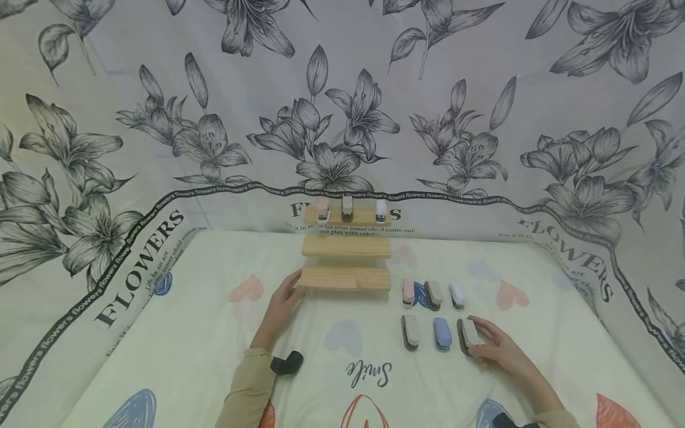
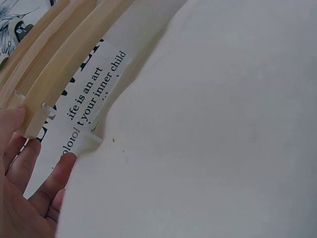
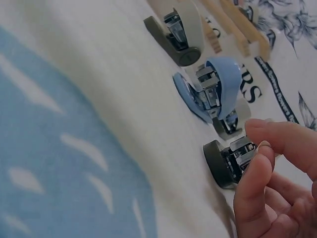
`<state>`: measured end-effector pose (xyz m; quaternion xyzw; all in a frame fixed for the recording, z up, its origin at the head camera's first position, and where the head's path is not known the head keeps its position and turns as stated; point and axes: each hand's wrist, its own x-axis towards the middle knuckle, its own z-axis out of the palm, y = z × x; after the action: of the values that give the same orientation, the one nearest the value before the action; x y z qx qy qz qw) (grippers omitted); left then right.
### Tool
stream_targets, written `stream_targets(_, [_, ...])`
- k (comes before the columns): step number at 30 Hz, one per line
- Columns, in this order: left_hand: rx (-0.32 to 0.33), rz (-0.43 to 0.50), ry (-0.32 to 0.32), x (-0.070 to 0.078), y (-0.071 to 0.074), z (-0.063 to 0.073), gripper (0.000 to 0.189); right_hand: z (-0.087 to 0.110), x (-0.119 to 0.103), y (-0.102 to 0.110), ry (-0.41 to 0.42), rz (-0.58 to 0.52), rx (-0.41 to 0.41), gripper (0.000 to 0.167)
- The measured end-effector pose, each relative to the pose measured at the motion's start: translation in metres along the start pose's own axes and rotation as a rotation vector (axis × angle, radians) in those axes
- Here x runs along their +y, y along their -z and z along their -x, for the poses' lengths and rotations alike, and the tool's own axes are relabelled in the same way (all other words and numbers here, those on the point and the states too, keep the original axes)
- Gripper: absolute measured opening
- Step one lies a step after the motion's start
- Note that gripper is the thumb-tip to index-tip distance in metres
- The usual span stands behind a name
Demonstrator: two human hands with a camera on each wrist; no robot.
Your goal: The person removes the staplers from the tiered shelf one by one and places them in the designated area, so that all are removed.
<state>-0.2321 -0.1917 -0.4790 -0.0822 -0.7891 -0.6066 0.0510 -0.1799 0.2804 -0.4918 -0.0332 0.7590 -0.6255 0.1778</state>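
Observation:
My left hand (image 1: 283, 300) is at the left end of a three-tier wooden display rack (image 1: 345, 279). In the left wrist view its thumb lies on the end of the lowest plank (image 2: 52, 79), with fingers beneath. Farther right, my right hand (image 1: 497, 345) pinches a small grey stapler (image 1: 468, 336) between thumb and fingers. That stapler's dark base (image 3: 218, 163) and metal inside show in the right wrist view; the fingers hide much of its top. To its left stand a blue stapler (image 1: 442, 333) and a pale grey stapler (image 1: 410, 331).
Behind this row are a pink stapler (image 1: 408, 292), another grey stapler (image 1: 433, 295) and a white stapler (image 1: 457, 296). The rack's top tier bears a pink, a grey and a white stapler (image 1: 381, 210). A flower-printed curtain (image 1: 214, 208) hangs behind the patterned cloth (image 1: 203, 333).

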Motion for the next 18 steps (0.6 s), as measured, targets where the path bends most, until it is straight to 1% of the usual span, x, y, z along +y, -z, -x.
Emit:
stream_targets(5, [0.003,0.010,0.018,0.000,-0.001,0.000,0.046,0.001,-0.001,-0.001,0.000,0.038,-0.011,0.075])
stream_targets(10, [-0.005,0.010,0.022,-0.002,-0.001,0.000,0.046,0.002,-0.006,0.002,-0.006,0.150,0.059,0.077])
stream_targets(12, [-0.009,0.010,0.016,-0.003,-0.002,0.000,0.046,0.001,-0.013,0.005,0.028,0.174,0.084,0.076])
stream_targets(14, [-0.008,0.011,0.009,-0.004,-0.001,-0.001,0.046,-0.002,-0.022,0.009,0.085,0.159,0.082,0.071])
stream_targets(17, [-0.008,0.014,-0.002,-0.006,-0.001,-0.003,0.047,-0.012,-0.037,0.014,0.194,0.143,0.045,0.064])
stream_targets(18, [-0.004,0.021,0.002,-0.009,0.000,-0.004,0.047,-0.016,-0.042,0.014,0.222,0.138,0.029,0.062])
